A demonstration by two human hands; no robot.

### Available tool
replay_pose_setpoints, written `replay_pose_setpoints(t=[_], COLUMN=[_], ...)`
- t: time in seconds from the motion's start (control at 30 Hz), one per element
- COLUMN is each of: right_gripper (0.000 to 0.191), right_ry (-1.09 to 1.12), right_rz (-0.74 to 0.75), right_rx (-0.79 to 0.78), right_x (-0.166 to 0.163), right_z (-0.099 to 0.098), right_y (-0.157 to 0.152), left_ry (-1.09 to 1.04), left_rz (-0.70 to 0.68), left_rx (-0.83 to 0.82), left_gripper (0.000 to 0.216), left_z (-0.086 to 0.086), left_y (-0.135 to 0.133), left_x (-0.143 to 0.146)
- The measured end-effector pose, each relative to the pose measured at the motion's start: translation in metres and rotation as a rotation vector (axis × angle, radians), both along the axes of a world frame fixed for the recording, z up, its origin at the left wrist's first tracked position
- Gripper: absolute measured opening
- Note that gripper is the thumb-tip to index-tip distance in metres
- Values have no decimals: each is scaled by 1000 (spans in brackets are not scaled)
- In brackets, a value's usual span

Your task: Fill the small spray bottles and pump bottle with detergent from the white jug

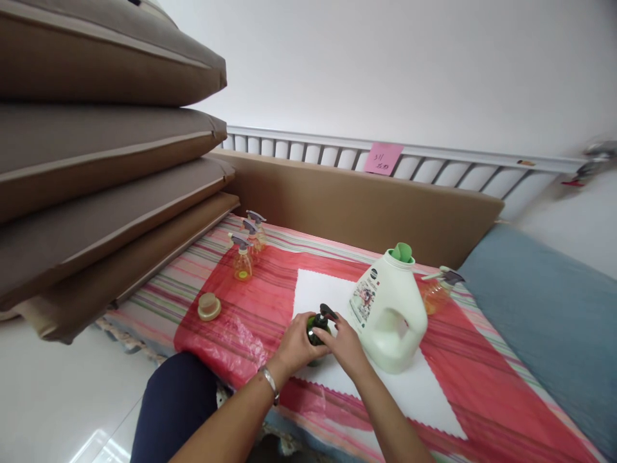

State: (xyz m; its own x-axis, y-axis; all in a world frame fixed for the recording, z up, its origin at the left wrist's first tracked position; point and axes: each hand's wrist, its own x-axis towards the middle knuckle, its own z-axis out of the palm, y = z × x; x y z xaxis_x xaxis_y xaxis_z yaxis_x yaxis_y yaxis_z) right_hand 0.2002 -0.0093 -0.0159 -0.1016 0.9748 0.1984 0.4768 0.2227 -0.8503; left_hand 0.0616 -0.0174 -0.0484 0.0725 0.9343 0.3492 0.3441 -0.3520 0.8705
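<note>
We had both hands together at a dark green pump bottle [311, 326]. Our left hand [295, 345] was wrapped around its side, and our right hand [348, 347] was clasped about its top, fingers and thumb close to the black pump head [328, 312]. The bottle sat between our palms, over the white sheet [311, 289]; our hands hid its base, so we could not tell whether it touched the sheet.

To handle it well, we judged that the left hand should be the anchor, gripping low and firmly without squeezing the sides, while the right pinched the collar rather than the spout, which looked the easier part to bend. Keeping the bottle upright seemed wise, in case it held liquid.

The pale green jug [393, 321] stood just beyond the right hand and to its right, so we reckoned that elbow and knuckles called for small movements there. A beige cap [209, 307] lay well to the left of the left hand, with sprayer bottles [243, 262] farther off beyond it, leaving that side roomier to work in.
</note>
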Motion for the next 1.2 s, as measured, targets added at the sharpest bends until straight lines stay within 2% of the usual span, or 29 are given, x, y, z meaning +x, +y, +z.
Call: replay_pose_setpoints(t=[0.1, 0.27, 0.43, 0.57, 0.67, 0.83, 1.0, 1.07, 1.2], right_gripper=[44, 32, 48, 35, 26, 37, 27, 30, 35], right_ry=[9, -48, -27, -78, -151, -194, -255, -277, -283], right_rz=[33, -1, 37, 138, 120, 101, 94, 62, 104], right_rx=[14, -6, -8, 12, 15, 30, 39, 38, 53], right_x=[0, -1, 2, 4, 3, 2, 3, 3, 0], right_z=[3, 9, 17, 25, 29, 33, 36, 37, 38], right_y=[-1, -2, -6, -4, -1, -1, -3, -4, -5], left_ry=[-4, -5, -7, -13, -16, -13, -10, -9, -8], left_rz=[-9, -22, -23, -25, -29, -43, -30, -27, -32], left_rx=[-3, -10, -24, -32, -37, -35, -36, -38, -35], left_gripper=[67, 71, 72, 73, 72, 68, 72, 73, 73], left_z=[0, 0, 0, -1, 1, 6, 5, 4, 4], left_y=[0, 0, -1, -1, -1, -4, -4, -4, -3], left_x=[0, -1, -1, -1, -1, -2, -1, -1, -1])
